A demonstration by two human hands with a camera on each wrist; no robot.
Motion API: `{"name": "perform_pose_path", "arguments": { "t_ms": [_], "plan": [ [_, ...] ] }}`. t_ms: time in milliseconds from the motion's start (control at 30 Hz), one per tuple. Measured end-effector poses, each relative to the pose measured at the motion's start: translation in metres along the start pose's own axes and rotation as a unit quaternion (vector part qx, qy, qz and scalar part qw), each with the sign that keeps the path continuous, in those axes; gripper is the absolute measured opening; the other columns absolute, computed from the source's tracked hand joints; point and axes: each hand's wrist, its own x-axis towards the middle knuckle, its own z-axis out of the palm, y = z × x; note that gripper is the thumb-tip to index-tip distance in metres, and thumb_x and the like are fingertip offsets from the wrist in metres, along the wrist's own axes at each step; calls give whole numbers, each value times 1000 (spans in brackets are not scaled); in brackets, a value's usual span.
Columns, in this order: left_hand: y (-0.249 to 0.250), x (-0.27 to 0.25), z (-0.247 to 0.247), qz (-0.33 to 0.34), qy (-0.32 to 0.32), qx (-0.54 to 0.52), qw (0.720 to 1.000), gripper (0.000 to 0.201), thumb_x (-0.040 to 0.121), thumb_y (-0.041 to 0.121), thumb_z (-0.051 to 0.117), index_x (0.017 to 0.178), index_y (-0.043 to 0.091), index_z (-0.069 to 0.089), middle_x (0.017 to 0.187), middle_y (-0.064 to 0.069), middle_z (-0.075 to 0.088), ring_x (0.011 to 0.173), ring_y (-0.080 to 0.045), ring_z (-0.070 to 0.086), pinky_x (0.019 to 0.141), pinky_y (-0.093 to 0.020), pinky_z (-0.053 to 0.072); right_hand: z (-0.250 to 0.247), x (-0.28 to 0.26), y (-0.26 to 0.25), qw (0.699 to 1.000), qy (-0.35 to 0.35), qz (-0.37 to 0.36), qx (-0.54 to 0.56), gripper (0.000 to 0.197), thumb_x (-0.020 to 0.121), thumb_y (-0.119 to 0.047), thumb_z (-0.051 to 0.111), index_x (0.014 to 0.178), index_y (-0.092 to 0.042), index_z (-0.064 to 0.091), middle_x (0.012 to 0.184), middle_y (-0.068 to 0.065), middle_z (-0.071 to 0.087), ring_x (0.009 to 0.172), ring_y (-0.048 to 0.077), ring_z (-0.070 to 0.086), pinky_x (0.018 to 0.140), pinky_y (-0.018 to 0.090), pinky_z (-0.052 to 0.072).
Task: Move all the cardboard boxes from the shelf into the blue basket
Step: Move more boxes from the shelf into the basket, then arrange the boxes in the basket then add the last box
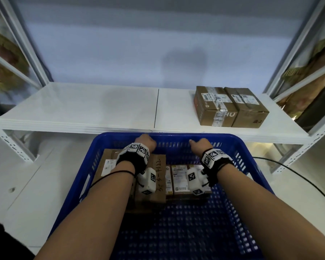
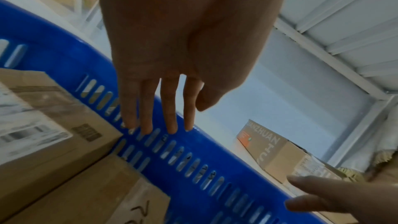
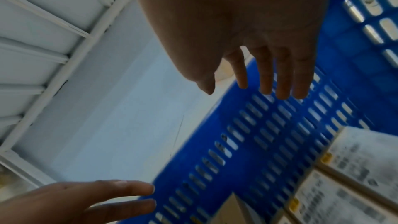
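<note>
**Both hands empty over the basket, two boxes still on the shelf**

The left hand point(image 1: 146, 142) and the right hand point(image 1: 200, 144) reach forward side by side above the far end of the blue basket point(image 1: 251, 177), close to its far rim. Both are wide and hold nothing. The left wrist view shows the left hand's fingers point(image 2: 169, 108) straight and slightly spread in front of the slotted far wall of the basket; whether the tips touch the wall cannot be told. The right wrist view shows the right hand's fingers point(image 3: 282, 77) likewise straight, hanging in front of the same wall, with the picture blurred.

The basket stands just in front of the white shelf point(image 1: 79, 107), its far rim close under the shelf's front edge. Inside, at the far end, lies a large cardboard box point(image 1: 158, 177) with handwriting on its top, partly hidden under the left forearm. Just to its right lie smaller boxes with white labels point(image 1: 179, 178), packed side by side. The near part of the basket floor shows bare blue mesh.

On the right part of the shelf stand two cardboard boxes touching each other: a taped box with printed letters point(image 1: 214, 107) on the left, and a plainer box point(image 1: 249, 107) on the right. A black cable point(image 1: 298, 175) runs across the white floor to the right of the basket.
</note>
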Motion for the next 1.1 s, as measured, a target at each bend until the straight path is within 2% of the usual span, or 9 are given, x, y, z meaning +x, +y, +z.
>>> {"name": "perform_pose_path", "arguments": {
  "t_ms": [100,233,333,400,567,767,833,933,1100],
  "plan": [
    [26,-8,0,39,63,11,997,38,97,25,43,111,-1,68,115,-21,68,107,-38,64,89,-36,52,-28,0,-3,1000,19,-4,-4,51,98,-40,50,126,3,51,111,19,63,94,33,60,72,34,44],
    [57,-12,4,69,122,19,990,42,100,26,37,106,-4,66,114,-24,67,108,-41,61,85,-37,50,-56,2,-10,998,55,-8,-13,48,94,-32,52,128,3,48,115,22,61,101,36,62,72,34,44],
    [80,-11,7,73,136,-1,988,40,98,26,40,107,-2,67,114,-22,68,107,-40,62,87,-36,50,-71,13,-13,996,85,-3,-17,56,83,-32,57,130,-3,48,127,24,57,112,40,58,90,42,51],
    [90,-9,9,75,147,-14,986,39,96,25,41,109,0,68,114,-23,68,108,-40,62,88,-37,51,-79,17,-16,993,110,-17,-38,59,82,-27,58,135,-4,44,133,25,53,120,41,54,99,45,49],
    [103,2,11,65,164,-27,984,36,95,20,41,111,1,67,116,-21,67,110,-39,61,86,-34,50,-90,31,-25,965,202,-86,-144,65,93,-29,52,148,-5,29,147,28,33,137,45,31,112,48,31],
    [104,26,14,67,160,-66,983,34,94,18,43,115,6,67,121,-17,67,113,-37,60,94,-36,51,-103,67,-36,953,192,-103,-210,77,94,-46,43,157,-12,13,162,22,6,149,42,6,121,54,5],
    [103,33,17,67,154,-76,983,35,93,18,44,117,10,67,124,-14,66,116,-35,59,97,-38,51,-101,81,-37,956,168,-87,-222,78,94,-49,39,157,-14,11,162,21,4,150,41,1,120,58,-1],
    [102,42,20,70,150,-82,983,35,95,18,44,120,10,66,129,-12,64,121,-34,56,99,-36,49,-96,89,-36,965,138,-60,-214,80,91,-55,40,156,-15,15,161,23,10,149,42,3,117,63,-5],
    [104,48,24,74,147,-84,983,32,96,16,43,119,10,64,130,-10,62,123,-32,54,95,-31,45,-86,93,-36,962,165,-68,-207,77,85,-61,39,153,-26,28,160,27,10,148,47,-3,115,64,-12]
  ]
}}
